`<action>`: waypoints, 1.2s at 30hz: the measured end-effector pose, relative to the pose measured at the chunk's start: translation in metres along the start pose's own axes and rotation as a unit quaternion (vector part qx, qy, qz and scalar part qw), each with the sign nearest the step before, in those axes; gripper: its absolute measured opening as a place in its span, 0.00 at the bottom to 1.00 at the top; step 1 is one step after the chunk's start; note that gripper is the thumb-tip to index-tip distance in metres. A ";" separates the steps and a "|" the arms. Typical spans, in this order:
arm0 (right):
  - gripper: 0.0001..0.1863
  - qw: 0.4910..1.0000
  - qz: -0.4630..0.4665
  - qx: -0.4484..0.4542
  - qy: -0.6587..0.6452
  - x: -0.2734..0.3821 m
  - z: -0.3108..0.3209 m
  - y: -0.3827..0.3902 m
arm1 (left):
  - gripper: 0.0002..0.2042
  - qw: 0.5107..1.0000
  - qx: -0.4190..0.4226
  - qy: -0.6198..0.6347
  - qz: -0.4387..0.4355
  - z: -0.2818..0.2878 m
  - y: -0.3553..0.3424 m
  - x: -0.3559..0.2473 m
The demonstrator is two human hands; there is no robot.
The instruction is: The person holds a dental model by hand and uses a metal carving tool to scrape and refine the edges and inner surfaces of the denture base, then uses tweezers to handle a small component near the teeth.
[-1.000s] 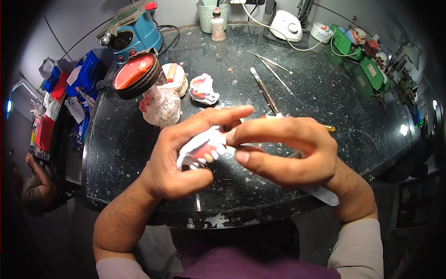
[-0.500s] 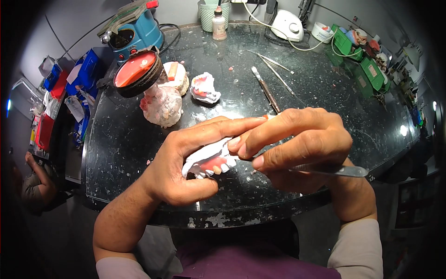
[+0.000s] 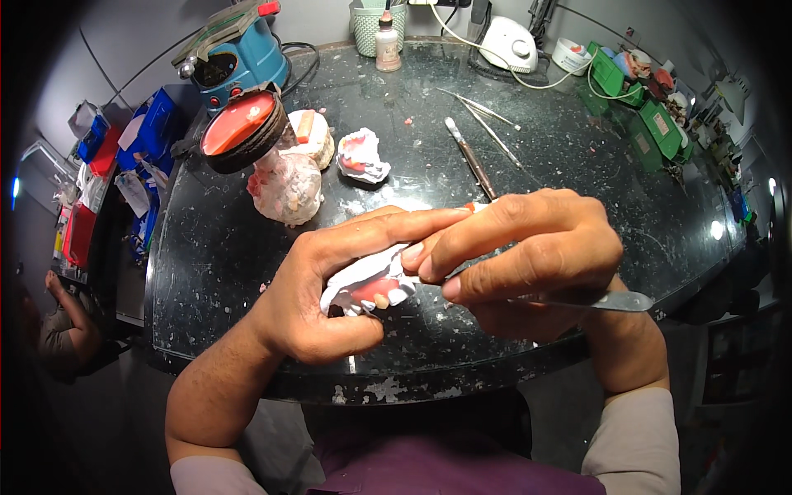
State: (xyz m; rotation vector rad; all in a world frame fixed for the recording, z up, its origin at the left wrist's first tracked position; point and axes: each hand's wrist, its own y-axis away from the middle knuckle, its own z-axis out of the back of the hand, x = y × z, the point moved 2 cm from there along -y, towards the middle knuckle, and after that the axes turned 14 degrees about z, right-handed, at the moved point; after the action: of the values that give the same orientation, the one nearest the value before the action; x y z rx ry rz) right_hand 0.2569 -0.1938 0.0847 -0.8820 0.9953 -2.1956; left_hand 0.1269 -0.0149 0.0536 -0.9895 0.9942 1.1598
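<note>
On our worktop, beyond the hands, we see a round dish of red material tilted over a pale, lumpy base, with a second white cast just beside it. A brown-handled tool lies just past our right hand, near two slim tools. Our left hand has its grip closed around the white-and-pink dental cast, fingers over the top, thumb below. Our right grip is clamped on a metal tool, bent fingers at the cast's right end, hiding the tool's tip.
</note>
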 end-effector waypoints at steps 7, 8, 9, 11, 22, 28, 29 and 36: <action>0.07 1.000 0.006 -0.001 -0.007 0.000 -0.001 0.000 | 0.41 1.000 0.000 0.009 0.003 0.000 0.001 0.000; 0.07 1.000 0.004 0.002 0.004 0.000 -0.001 -0.001 | 0.41 1.000 0.000 0.010 0.003 0.000 0.001 0.000; 0.07 1.000 0.003 0.004 0.014 0.001 -0.001 -0.001 | 0.41 1.000 0.000 0.013 0.009 0.000 0.001 0.001; 0.07 1.000 0.005 0.003 0.023 0.003 -0.002 -0.002 | 0.41 1.000 -0.002 0.015 0.016 0.000 0.002 0.001; 0.08 0.996 0.054 0.020 0.072 0.002 -0.003 -0.001 | 0.41 0.998 0.037 0.033 0.030 0.000 0.002 0.008; 0.09 0.997 0.029 0.018 0.071 0.008 0.000 -0.003 | 0.38 0.999 0.045 0.006 0.015 -0.002 0.001 0.003; 0.08 0.998 0.026 0.007 0.059 0.007 -0.001 -0.003 | 0.38 0.999 0.046 0.006 0.014 -0.002 0.002 0.003; 0.07 1.000 0.025 0.001 0.018 0.004 -0.001 -0.002 | 0.38 0.998 -0.011 0.039 0.047 -0.007 0.003 0.002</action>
State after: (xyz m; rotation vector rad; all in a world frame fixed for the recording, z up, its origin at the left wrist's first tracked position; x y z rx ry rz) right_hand 0.2528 -0.1950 0.0870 -0.8113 1.0214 -2.1771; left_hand 0.1238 -0.0211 0.0498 -1.0217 1.1014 1.2191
